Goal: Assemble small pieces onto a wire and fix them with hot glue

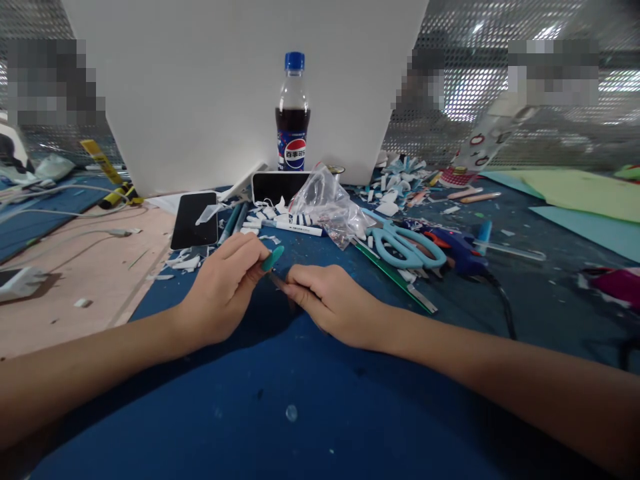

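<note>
A teal piece (273, 258) sticks out between the thumb and fingers of the left hand (225, 287), which is pinched closed around it. The right hand (337, 303), just beside, is curled closed on a thin tool (278, 283) that points toward the left hand; most of it is hidden in the grip, so its kind cannot be told. Whether the tool touches the piece is also unclear. Both hands are over the blue table (295, 427).

Just beyond the left hand lie white scraps (189, 260), and past them a phone (194, 221) lies face up. Beyond the gap between the hands are a white marker (299, 228) and a crumpled clear bag (333, 207). Farther out from there, a second phone (267, 188) leans at a tilt in front of an upright cola bottle (293, 120) with a blue cap, and a big white board (200, 87) stands behind.

Beyond the right hand and to its right, light blue scissors (400, 247) lie next to a green strip (395, 277); a blue glue gun (457, 252) is just right of the scissors. Farther off that way are a heap of cut bits (395, 180), a tilted cup (483, 143) and coloured paper (583, 190). Well left of the left hand, a white charger (21, 283) lies on a pinkish board (100, 267).
</note>
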Available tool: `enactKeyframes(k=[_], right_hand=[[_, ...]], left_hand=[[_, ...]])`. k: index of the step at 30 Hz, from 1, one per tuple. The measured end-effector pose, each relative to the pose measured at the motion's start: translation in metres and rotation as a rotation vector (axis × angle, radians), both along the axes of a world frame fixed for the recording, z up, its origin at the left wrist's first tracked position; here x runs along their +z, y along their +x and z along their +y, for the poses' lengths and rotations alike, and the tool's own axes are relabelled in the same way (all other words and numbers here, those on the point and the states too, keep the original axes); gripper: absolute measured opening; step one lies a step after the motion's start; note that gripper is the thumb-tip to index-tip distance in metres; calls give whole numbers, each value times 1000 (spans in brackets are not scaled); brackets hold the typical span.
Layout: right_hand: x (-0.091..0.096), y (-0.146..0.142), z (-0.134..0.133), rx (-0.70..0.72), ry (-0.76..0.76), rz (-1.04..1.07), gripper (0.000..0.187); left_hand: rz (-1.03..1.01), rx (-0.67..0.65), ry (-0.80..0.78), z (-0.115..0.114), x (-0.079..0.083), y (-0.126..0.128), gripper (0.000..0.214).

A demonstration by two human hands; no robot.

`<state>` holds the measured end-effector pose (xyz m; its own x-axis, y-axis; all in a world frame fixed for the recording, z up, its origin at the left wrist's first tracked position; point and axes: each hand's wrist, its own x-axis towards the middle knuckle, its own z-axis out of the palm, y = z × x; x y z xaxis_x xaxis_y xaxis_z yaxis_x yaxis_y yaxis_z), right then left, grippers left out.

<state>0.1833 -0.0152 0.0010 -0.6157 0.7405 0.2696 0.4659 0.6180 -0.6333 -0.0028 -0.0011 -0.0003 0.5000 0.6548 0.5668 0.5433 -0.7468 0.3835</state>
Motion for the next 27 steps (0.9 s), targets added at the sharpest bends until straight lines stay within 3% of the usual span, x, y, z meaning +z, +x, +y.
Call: enactKeyframes(k=[12,19,27], right_hand=[[-2,1,3,4,-47,-137,18],[-2,1,2,10,34,-238,19],[4,1,-1,-2,-12,-92,36]], left_hand=[[8,6,14,0,3,0,23],[18,-16,146,0,2,-1,23],[-23,-130,273,2,0,-2,20]])
